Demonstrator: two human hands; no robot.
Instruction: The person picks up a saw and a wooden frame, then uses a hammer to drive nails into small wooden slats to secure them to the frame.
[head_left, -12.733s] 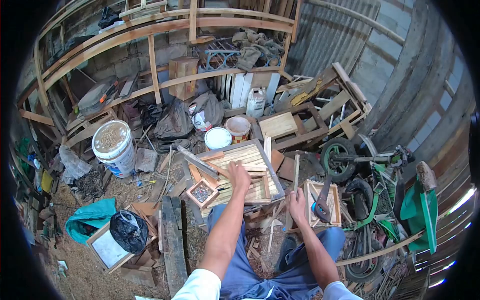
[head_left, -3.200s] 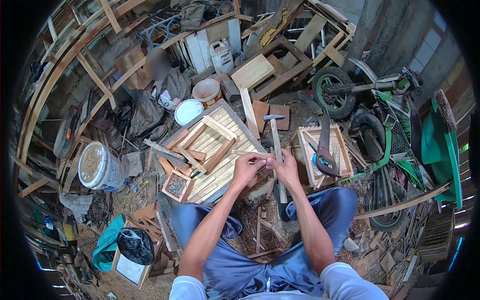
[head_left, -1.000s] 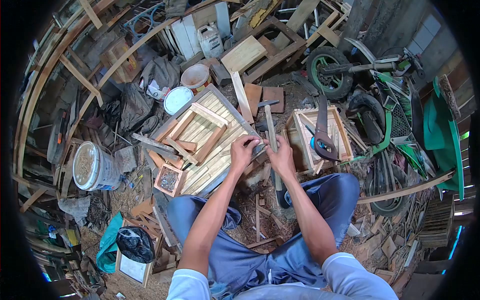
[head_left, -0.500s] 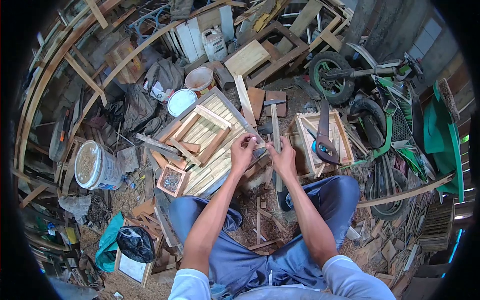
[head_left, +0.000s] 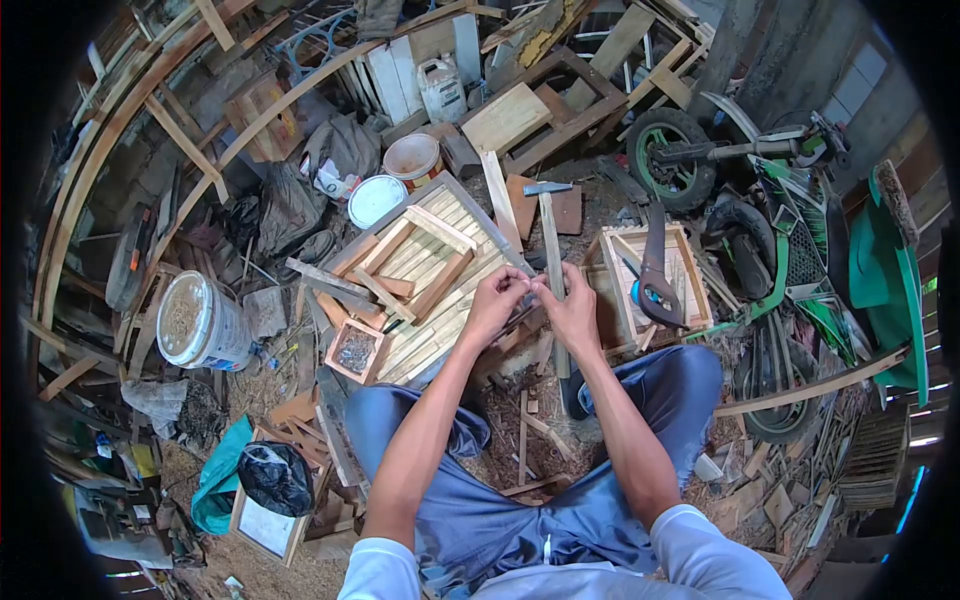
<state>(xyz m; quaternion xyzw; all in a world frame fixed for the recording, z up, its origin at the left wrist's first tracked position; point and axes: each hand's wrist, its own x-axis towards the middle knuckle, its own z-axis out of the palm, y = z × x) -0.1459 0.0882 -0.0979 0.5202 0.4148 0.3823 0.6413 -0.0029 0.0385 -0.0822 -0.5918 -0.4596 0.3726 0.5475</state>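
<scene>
My left hand (head_left: 500, 302) is closed, its thumb and fingertips pinched together over the near right edge of the slatted wooden panel (head_left: 465, 285). What it pinches, if anything, is too small to make out. Its fingertips meet those of my right hand (head_left: 572, 312), which is closed around the wooden handle of a hammer (head_left: 551, 235). The hammer stands nearly upright in view, its metal head far from me and the handle's end below my hand. On the panel lie a rectangular wooden frame (head_left: 440, 230) and a small wooden box (head_left: 356, 350) filled with what look like nails.
Right of my hands, a handsaw (head_left: 653, 270) lies across an open wooden box (head_left: 690, 265). Paint buckets (head_left: 412, 158) stand behind the panel, a larger white bucket (head_left: 215, 330) at left. A motorcycle (head_left: 770, 240) is at right. Wood scraps (head_left: 530, 430) litter the floor.
My left fingers have closed in and come together with my right fingertips. The hammer head has shifted slightly away from me. The whole view has moved a little.
</scene>
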